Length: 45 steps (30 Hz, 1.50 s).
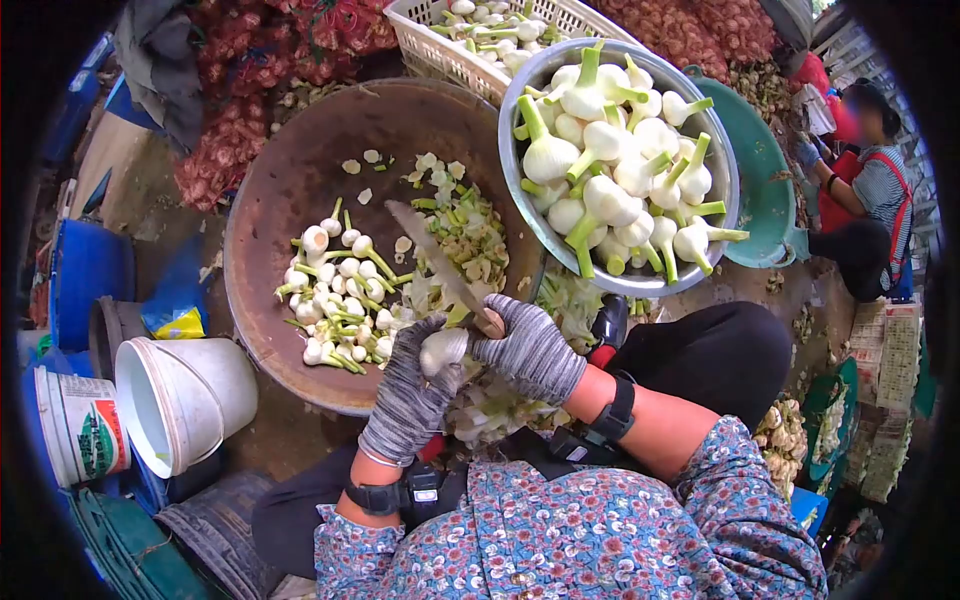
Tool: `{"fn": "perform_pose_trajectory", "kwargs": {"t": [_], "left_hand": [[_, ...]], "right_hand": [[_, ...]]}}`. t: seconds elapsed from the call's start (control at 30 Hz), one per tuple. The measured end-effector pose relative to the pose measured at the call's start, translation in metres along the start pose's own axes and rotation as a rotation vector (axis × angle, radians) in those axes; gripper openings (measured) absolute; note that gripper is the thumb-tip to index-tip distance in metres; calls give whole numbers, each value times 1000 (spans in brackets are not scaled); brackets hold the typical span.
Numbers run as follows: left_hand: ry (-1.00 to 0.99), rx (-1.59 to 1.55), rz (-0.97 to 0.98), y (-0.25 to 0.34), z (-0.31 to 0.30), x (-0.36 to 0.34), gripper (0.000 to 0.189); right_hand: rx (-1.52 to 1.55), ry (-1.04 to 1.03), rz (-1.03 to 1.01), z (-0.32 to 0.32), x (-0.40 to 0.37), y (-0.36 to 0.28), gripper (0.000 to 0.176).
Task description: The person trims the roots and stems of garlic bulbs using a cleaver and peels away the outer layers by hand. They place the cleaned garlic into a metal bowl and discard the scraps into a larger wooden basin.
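Note:
Grey knitted gloves cover both hands. My left hand (pixel 408 385) is closed round a white garlic bulb (pixel 443 350) in front of my lap. Close beside it, my right hand (pixel 530 345) grips a knife (pixel 437 256) by its handle, the worn blade pointing away over the brown basin (pixel 300 150). Small white garlic bulbs (pixel 345 295) with short green stems lie in that basin on the left. Cut stem pieces and peelings (pixel 465 230) are heaped on its right side. A metal bowl (pixel 730 190) full of larger trimmed garlic stands at the basin's right rim.
Behind the metal bowl are a green tub (pixel 765 170) and a cream plastic crate (pixel 415 30) of garlic. Red net sacks (pixel 235 100) line the back. White buckets (pixel 215 385) stand at left. Another person (pixel 875 190) in a red apron sits at right.

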<state>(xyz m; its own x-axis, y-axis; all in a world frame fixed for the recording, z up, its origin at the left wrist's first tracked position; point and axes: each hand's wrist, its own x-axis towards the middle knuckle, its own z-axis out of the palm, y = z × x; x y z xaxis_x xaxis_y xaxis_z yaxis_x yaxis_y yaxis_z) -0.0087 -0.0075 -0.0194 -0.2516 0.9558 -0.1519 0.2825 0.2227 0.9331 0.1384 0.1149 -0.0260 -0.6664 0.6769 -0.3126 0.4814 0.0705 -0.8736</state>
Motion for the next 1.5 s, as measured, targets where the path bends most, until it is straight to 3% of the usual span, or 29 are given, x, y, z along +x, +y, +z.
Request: {"fn": "perform_pose_trajectory", "kwargs": {"t": [0.03, 0.1, 0.17, 0.33, 0.43, 0.47, 0.57, 0.6, 0.7, 0.83, 0.87, 1.13, 1.23, 1.37, 1.4, 1.5], "left_hand": [[-12, -11, -52, 3, 0, 2, 61], [34, -39, 24, -1, 3, 2, 58], [55, -127, 84, -12, 3, 4, 59], [45, -765, -38, -10, 17, 4, 65], [62, -1045, -116, -6, 22, 3, 63], [31, -1132, -118, -5, 21, 4, 60], [82, -1011, -169, -7, 21, 6, 62], [69, -810, -64, -14, 20, 7, 54], [126, -479, 3, -18, 21, 10, 47], [208, -224, 135, -9, 25, 13, 47], [226, -125, 138, -9, 26, 13, 51], [189, -142, 32, -8, 24, 5, 48], [175, -306, -67, -8, 18, 5, 45], [219, 184, 125, -19, 15, 3, 47], [165, 127, 39, 1, 12, 2, 44], [206, -814, -128, -35, 6, 1, 42]], "right_hand": [[131, -32, 68, 1, 1, 3, 39], [396, -92, 205, 3, 4, 7, 38], [474, -83, 201, 0, 1, 6, 36], [556, -46, 205, -4, -3, 2, 34], [910, -37, 207, -15, -2, -4, 31], [818, -24, 215, -15, 5, 12, 31], [503, -40, 325, -20, 14, 27, 33], [428, 61, 279, -15, 10, 25, 40], [298, 55, 238, -12, 5, 22, 49], [232, -215, 264, -24, 1, 5, 62], [214, -191, 219, -23, -1, 2, 63], [330, -176, 275, -16, -3, 4, 45], [367, -187, 296, -13, -2, 5, 43], [428, -126, 397, -10, 4, 23, 43], [385, -104, 401, -10, 6, 26, 44], [77, -87, 291, -10, 13, 49, 45]]}}
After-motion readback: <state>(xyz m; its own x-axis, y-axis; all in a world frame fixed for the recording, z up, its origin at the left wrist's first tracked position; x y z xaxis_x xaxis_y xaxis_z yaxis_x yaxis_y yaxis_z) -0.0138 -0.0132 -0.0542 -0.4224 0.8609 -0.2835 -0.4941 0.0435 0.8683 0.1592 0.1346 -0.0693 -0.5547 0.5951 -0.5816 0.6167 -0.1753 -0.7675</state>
